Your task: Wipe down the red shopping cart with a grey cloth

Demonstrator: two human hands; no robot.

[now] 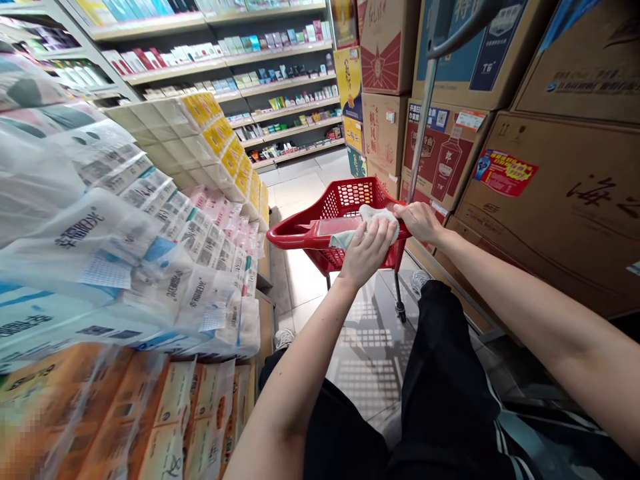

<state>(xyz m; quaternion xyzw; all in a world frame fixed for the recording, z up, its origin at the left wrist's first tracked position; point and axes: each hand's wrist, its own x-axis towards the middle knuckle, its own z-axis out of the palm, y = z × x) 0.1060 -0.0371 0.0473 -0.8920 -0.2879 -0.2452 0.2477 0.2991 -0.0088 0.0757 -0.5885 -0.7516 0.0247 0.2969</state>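
A red plastic shopping cart (327,257) stands before me on dark wheeled legs. Across its handle and the flat panel behind it lies a pale grey-white cloth (381,215), bunched at the right. My left hand (369,248) is closed over this cloth, its fingers pressing it onto the handle area. At the handle's right end, my right hand (419,220) wraps round the red plastic, beside the cloth. The cart's mesh basket (355,193) opens away from me; part of its inside is hidden by the handle and hands.
Stacked cardboard cartons (550,200) rise on the right, with a grey metal pole (423,133) in front. Plastic-wrapped tissue packs (165,267) fill the left side. Shelves of small boxed goods (280,87) stand ahead. Pale floor tiles (295,187) run between.
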